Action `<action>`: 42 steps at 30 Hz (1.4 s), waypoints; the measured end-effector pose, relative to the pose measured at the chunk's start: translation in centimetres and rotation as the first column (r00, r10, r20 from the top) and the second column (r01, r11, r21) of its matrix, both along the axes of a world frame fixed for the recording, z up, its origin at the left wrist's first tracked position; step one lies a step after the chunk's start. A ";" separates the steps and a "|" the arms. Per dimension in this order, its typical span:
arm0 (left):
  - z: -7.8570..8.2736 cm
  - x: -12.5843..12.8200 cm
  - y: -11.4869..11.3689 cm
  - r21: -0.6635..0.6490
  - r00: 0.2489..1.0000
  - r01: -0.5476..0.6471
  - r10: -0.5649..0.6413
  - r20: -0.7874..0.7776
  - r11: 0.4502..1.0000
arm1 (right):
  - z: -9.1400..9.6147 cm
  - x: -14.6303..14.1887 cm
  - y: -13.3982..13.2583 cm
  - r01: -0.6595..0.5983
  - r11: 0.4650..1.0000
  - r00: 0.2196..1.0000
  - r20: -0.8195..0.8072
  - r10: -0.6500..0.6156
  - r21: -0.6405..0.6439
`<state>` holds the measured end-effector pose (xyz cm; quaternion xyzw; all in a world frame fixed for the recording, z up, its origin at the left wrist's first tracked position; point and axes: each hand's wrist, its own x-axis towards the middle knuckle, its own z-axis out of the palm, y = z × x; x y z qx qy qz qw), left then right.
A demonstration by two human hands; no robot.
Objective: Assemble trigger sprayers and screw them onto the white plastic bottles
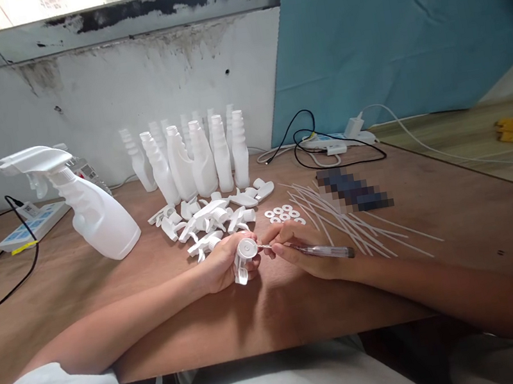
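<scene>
Near the table's front edge, my left hand [222,265] is closed around a white trigger spray head [247,250], its round opening turned toward me. My right hand [302,249] grips a slim pen-like tool [327,251] with a clear barrel and a dark end. Its thin metallic tip reaches the side of the spray head; whether it goes inside I cannot tell. Just beyond my left hand lies a pile of white trigger spray heads [211,215]. Several white ring washers [284,213] lie beyond my right hand, beside thin white tubes [353,222].
White bottles [203,161] without tops stand by the wall. At left are an assembled spray bottle [105,222] and a power strip [35,225] with black cables. A blurred dark object [356,189], another power strip [336,139] and cables are at right.
</scene>
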<state>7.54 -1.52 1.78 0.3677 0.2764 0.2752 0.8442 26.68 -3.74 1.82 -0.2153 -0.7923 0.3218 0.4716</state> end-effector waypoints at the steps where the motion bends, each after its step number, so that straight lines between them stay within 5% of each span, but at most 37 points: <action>1: -0.1 0.0 0.0 0.002 1.000 0.002 -0.002 0.003 1.000 | 0.0 0.0 0.0 -0.004 1.000 1.000 -0.011 0.004 -0.011; 13: -0.2 0.1 0.0 0.033 0.999 0.001 0.000 -0.037 0.999 | 0.3 0.1 -0.2 -0.063 0.998 0.997 0.033 0.064 -0.022; 17: -0.2 0.1 0.1 0.033 0.999 -0.009 0.010 -0.040 0.999 | 0.6 -0.3 -0.3 -0.071 0.973 0.997 -0.055 0.061 -0.218; 20: -0.4 0.1 0.1 0.031 0.999 -0.020 0.021 -0.030 0.999 | 0.6 -0.9 0.0 -0.158 0.883 0.974 -0.217 0.066 -0.442; 25: -0.4 0.2 0.1 0.039 0.999 -0.036 0.037 -0.024 0.999 | 0.3 -1.5 0.7 -0.355 0.584 0.893 -0.450 -0.019 -0.730; 27: -0.3 0.2 0.1 0.022 0.999 -0.033 0.033 -0.013 0.999 | 0.6 -1.2 1.1 -0.384 0.527 0.871 -0.487 -0.066 -0.758; 29: -0.2 0.1 0.1 -0.005 1.000 -0.026 0.027 0.008 1.000 | 1.2 -0.5 1.8 -0.378 0.545 0.861 -0.500 -0.091 -0.749; 34: -0.2 0.0 0.2 -0.023 0.999 0.003 -0.002 0.043 1.000 | 2.4 3.4 4.6 -0.189 0.717 0.930 -0.357 -0.089 -0.670; 37: -0.1 0.0 0.1 -0.017 0.999 0.004 -0.003 0.038 1.000 | 2.6 5.4 5.9 0.041 0.800 0.999 0.010 -0.044 -0.598; 40: -0.1 -0.1 0.1 -0.002 1.000 0.002 -0.002 0.019 1.000 | 2.4 5.8 6.1 0.161 0.853 0.930 0.365 0.037 -0.497; 42: -0.1 -0.1 0.1 0.001 1.000 -0.004 0.004 0.006 1.000 | 2.2 5.4 5.9 0.162 0.872 0.896 0.440 0.066 -0.462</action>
